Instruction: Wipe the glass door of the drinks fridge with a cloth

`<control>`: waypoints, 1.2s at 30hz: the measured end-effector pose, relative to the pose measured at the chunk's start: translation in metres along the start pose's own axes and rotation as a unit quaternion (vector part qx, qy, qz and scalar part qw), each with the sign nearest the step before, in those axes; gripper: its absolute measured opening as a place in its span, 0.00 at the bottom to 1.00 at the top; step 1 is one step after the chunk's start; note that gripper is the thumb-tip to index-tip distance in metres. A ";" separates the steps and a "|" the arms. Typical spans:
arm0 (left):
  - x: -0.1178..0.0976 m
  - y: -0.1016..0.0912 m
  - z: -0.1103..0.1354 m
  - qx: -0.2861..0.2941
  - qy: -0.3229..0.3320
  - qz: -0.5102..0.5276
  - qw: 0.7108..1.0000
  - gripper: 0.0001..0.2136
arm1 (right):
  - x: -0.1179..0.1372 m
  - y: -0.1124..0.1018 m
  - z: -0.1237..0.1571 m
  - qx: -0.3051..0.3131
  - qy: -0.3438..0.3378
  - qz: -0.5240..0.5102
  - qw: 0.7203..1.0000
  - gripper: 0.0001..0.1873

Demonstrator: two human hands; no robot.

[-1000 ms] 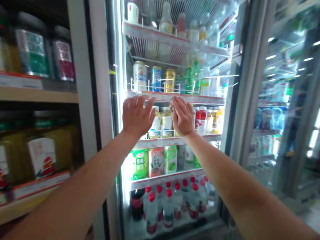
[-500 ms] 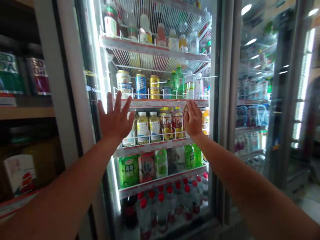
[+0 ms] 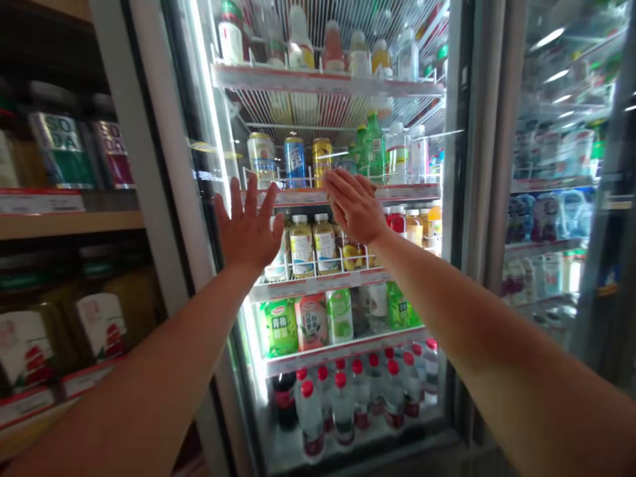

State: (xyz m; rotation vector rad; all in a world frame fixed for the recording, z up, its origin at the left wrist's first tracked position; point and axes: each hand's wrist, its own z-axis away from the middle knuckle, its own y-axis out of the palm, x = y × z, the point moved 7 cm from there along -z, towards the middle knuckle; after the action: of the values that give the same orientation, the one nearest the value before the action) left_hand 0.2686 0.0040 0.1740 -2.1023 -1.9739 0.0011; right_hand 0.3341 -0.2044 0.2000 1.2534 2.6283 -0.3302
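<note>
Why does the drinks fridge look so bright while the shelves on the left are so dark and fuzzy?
Head view: a light strip inside the fridge glares white and washes out nearby bottles; the left shelves sit dim and soft; the neighbouring door carries streaky ceiling-light reflections; the wide lens bends the frame edges; left hand and right hand are sharp, both open.

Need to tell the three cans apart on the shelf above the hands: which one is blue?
The middle can is blue. A pale cream can stands left of it and a yellow can right of it, nearest the right hand.

Both the left hand point(image 3: 248, 228) and right hand point(image 3: 354, 205) spread flat before the drinks fridge point(image 3: 328, 83).
</note>
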 end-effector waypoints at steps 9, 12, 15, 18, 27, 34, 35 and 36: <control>0.012 -0.021 -0.028 -0.043 -0.005 -0.027 0.999 0.24 | -0.018 -0.005 0.007 -0.073 0.125 0.020 0.989 0.31; 0.022 -0.015 -0.045 -0.020 -0.019 -0.022 0.999 0.28 | -0.004 0.002 0.005 -0.005 0.040 0.018 0.999 0.31; 0.025 -0.003 -0.051 0.025 -0.014 -0.056 0.998 0.28 | -0.018 -0.004 0.008 -0.058 0.102 0.019 0.993 0.30; 0.026 0.003 -0.050 0.044 -0.024 -0.089 0.995 0.28 | -0.033 -0.013 0.014 -0.133 0.182 0.030 0.974 0.30; 0.023 -0.002 -0.048 0.024 -0.028 -0.034 0.999 0.29 | -0.019 -0.005 0.012 -0.089 0.068 -0.017 0.994 0.29; 0.025 -0.001 -0.047 0.008 -0.017 -0.005 1.000 0.28 | 0.003 0.005 0.013 0.018 -0.054 -0.009 0.998 0.30; 0.025 -0.001 -0.047 0.010 -0.018 -0.016 1.000 0.28 | 0.002 0.004 0.013 0.021 -0.043 -0.009 0.999 0.30; 0.025 -0.001 -0.047 0.014 -0.018 -0.030 0.999 0.28 | -0.003 0.002 0.012 0.002 -0.004 -0.007 1.000 0.30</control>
State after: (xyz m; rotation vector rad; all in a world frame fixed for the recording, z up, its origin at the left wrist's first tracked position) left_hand 0.2782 0.0196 0.2240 -2.0389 -2.0436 0.0560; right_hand 0.3388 -0.2093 0.1895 1.2340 2.6324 -0.3410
